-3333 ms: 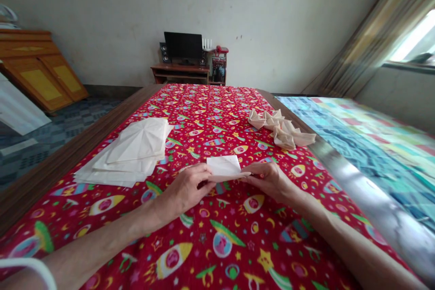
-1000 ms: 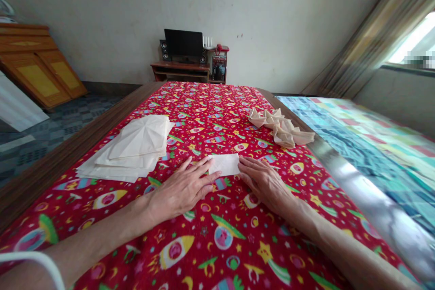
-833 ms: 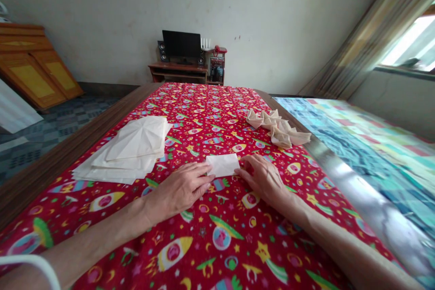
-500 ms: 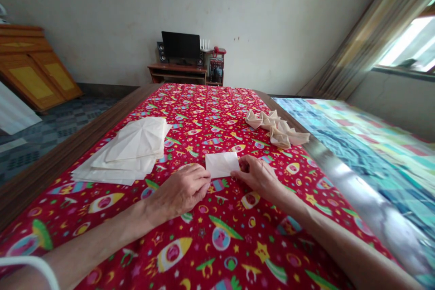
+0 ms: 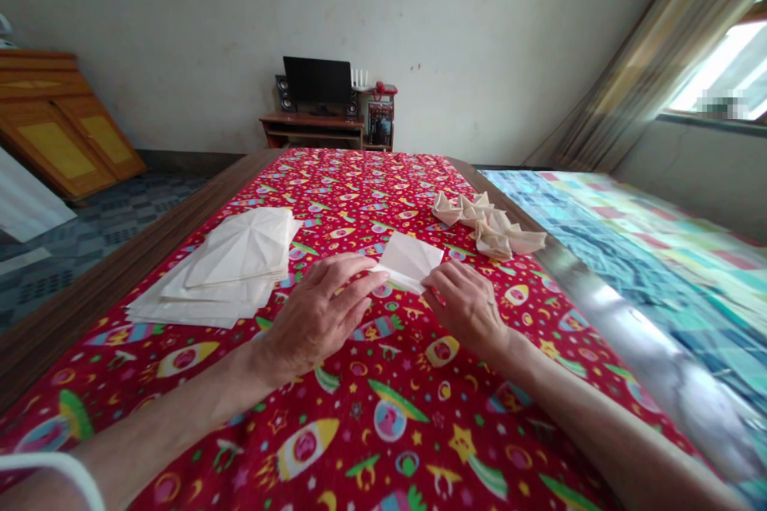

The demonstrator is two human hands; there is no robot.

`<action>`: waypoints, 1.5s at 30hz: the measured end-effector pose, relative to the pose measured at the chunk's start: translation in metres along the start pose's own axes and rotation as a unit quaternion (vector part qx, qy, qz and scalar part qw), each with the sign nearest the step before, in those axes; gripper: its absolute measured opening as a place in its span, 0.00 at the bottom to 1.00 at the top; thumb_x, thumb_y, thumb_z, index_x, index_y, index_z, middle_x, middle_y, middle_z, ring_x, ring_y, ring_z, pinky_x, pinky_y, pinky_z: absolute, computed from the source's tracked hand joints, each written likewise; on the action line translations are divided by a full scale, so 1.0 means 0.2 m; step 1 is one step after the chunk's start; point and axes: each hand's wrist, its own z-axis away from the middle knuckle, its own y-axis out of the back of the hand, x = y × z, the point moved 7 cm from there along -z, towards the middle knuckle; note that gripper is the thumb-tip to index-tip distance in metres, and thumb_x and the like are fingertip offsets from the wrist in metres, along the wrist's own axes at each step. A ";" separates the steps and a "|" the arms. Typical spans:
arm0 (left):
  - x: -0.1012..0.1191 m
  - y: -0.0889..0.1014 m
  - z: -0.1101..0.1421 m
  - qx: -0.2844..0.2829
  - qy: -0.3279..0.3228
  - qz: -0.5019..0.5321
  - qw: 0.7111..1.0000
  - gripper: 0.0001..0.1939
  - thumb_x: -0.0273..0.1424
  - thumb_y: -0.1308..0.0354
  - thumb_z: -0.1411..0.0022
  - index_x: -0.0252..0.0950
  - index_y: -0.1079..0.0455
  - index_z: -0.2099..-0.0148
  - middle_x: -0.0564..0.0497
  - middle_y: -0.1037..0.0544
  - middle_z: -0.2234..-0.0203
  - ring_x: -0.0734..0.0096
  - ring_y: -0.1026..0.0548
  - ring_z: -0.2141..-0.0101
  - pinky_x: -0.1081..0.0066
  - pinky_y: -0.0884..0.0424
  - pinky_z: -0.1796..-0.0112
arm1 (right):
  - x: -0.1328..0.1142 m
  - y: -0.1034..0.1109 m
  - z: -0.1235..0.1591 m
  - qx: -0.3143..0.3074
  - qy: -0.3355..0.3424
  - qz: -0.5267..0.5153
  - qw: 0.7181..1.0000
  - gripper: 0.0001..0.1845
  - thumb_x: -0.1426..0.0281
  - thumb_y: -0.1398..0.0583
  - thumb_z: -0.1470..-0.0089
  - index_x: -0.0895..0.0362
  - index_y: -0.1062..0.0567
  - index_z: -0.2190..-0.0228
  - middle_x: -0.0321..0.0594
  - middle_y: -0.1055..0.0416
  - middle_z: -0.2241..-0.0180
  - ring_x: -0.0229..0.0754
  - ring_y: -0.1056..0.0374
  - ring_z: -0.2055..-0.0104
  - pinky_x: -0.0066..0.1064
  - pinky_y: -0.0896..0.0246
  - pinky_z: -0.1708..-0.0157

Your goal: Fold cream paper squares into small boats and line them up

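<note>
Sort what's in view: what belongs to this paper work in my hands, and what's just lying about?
Belongs: small paper between left hand and right hand; likely the creased paper stack and folded pieces too.
Just about: monitor, cabinet, curtain.

Folded white paper sheet (image 5: 413, 254), roughly square panel, set askew, brighter narrow band along its lower edge, just below right of frame centre.

The right fingers (image 5: 447, 279) hide the near corner of the folded white paper sheet (image 5: 412, 255). The left edge crops the orange-brown wooden cabinet (image 5: 60, 128); the bright window (image 5: 710, 68) is partly pixelated.
</note>
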 end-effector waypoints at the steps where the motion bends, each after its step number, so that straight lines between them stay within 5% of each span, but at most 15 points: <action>1: 0.01 -0.02 0.00 -0.009 -0.005 -0.008 1.000 0.21 0.24 0.47 0.38 0.37 0.41 0.43 0.45 0.34 0.49 0.62 0.37 0.46 0.61 0.38 0.45 | -0.04 -0.02 0.01 -0.024 0.029 0.011 0.999 0.12 0.72 0.49 0.41 0.57 0.30 0.74 0.40 0.33 0.74 0.39 0.41 0.70 0.30 0.49 0.69; 9: 0.02 -0.27 0.08 -0.155 0.022 0.038 0.987 0.08 0.28 0.49 0.35 0.37 0.30 0.58 0.50 0.26 0.64 0.67 0.29 0.61 0.67 0.31 0.58 | -0.15 -0.10 0.08 -0.121 0.093 -0.067 0.986 0.13 0.73 0.49 0.39 0.58 0.27 0.70 0.41 0.32 0.69 0.39 0.41 0.67 0.29 0.47 0.69; 19: -0.10 -0.30 0.09 -0.128 0.152 0.178 0.964 0.10 0.32 0.47 0.36 0.35 0.27 0.68 0.51 0.26 0.70 0.73 0.28 0.68 0.74 0.33 0.65 | -0.02 -0.11 0.15 -0.119 -0.043 -0.162 0.979 0.10 0.68 0.46 0.40 0.56 0.24 0.67 0.39 0.30 0.70 0.36 0.35 0.69 0.26 0.41 0.69; 28: -0.17 -0.36 0.04 -0.173 0.226 0.133 0.949 0.12 0.34 0.44 0.41 0.34 0.34 0.75 0.55 0.33 0.79 0.77 0.35 0.77 0.76 0.42 0.74 | -0.18 -0.05 0.16 -0.133 0.107 -0.059 0.984 0.13 0.71 0.51 0.38 0.57 0.27 0.66 0.37 0.33 0.76 0.35 0.40 0.73 0.28 0.50 0.75; 45: -0.15 -0.35 0.02 -0.192 0.200 0.062 0.959 0.10 0.31 0.44 0.40 0.35 0.35 0.74 0.54 0.32 0.76 0.76 0.33 0.75 0.75 0.40 0.72 | -0.16 -0.11 0.18 -0.206 0.043 0.006 0.978 0.11 0.73 0.51 0.38 0.58 0.29 0.61 0.36 0.31 0.76 0.36 0.38 0.76 0.31 0.54 0.79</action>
